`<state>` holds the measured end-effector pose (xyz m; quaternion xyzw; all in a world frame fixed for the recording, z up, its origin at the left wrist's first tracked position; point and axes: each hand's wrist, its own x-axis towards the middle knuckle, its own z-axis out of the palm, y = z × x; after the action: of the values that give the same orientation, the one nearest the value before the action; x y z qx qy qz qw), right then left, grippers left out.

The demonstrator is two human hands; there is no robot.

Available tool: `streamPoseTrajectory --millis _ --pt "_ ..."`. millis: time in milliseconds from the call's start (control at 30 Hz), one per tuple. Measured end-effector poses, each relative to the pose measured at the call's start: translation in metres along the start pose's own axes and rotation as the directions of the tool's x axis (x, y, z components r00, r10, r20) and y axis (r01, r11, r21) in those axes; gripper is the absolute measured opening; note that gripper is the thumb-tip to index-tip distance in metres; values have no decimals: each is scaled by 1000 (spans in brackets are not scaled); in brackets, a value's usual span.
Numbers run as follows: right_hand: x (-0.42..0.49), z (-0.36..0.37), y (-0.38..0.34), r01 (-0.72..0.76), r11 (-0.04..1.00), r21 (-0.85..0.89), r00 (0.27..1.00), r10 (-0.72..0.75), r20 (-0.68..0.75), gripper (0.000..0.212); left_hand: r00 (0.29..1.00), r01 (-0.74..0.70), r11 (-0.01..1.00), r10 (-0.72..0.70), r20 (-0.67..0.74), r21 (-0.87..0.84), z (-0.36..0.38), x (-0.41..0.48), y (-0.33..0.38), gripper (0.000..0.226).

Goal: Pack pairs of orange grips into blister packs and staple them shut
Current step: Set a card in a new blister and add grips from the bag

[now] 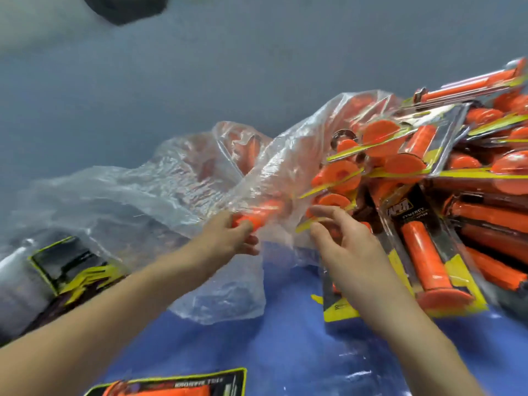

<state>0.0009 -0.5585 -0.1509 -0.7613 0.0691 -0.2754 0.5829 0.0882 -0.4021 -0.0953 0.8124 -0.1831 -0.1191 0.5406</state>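
Note:
My left hand (pixel 228 235) grips one orange grip (pixel 254 215) at the mouth of a clear plastic bag (pixel 160 192), where more orange grips show dimly through the film. My right hand (pixel 345 244) hovers just to the right of it, fingers spread and holding nothing. To the right lies a pile of filled blister packs (pixel 434 261) with black and yellow cards. At the bottom edge a blister pack (pixel 174 385) with an orange grip in it is partly cut off.
A stack of black and yellow backing cards (pixel 68 270) lies at the left on a grey surface. A blue sheet (pixel 285 338) covers the work surface under my arms. A dark object (pixel 125 7) sits at the top left.

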Motion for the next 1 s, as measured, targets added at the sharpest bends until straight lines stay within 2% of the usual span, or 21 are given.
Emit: streamPoseTrajectory --millis 200,300,367,500,633,733,867,1000 --pt "-34 46 -40 27 1000 10 989 -28 148 32 995 -95 995 94 -38 -9 -74 -85 -15 26" --pt "-52 65 -58 66 996 64 978 -77 193 23 983 -173 981 178 -53 86 -100 -123 -22 24" --pt "-61 77 -68 54 986 159 982 -81 170 12 952 -262 952 282 -118 159 -111 -144 -25 33" --pt "-73 104 -79 -60 908 414 980 -26 197 21 854 -367 920 393 -341 139 -111 -175 -38 40" --pt "-77 129 -84 -93 868 487 975 -20 221 20 791 -437 895 429 -437 89 -99 -178 -61 37" --pt "-82 148 -85 -132 862 489 951 -29 307 23 841 -406 911 401 -363 66 -98 -169 -76 29" --pt "-84 164 -82 -150 896 419 915 -35 402 29 908 -331 912 238 -344 -242 -111 -162 -89 26" --pt "-89 174 -81 -90 947 308 907 -50 419 34 925 -250 909 123 -358 -334 -117 -160 -94 18"
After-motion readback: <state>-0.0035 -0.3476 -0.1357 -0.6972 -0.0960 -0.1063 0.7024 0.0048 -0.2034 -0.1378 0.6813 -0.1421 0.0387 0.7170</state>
